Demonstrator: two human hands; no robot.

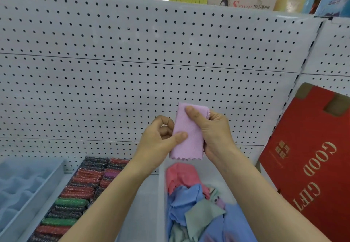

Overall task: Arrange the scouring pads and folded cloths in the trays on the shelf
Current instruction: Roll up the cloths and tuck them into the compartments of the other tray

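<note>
I hold a folded lilac cloth (187,137) upright in front of the pegboard, above the trays. My left hand (161,139) pinches its left edge between thumb and fingers. My right hand (214,130) grips its right side, thumb across the top front. Below, a white tray (161,188) holds a loose heap of cloths (197,204) in pink, blue and green. To the left, rows of red, green and dark scouring pads (79,194) stand packed on edge in another tray.
A white pegboard (132,71) backs the shelf. A light blue divided tray (22,188) sits at the far left. A red "GOOD GIFT" box (310,158) leans at the right. Boxes and bottles stand above the pegboard.
</note>
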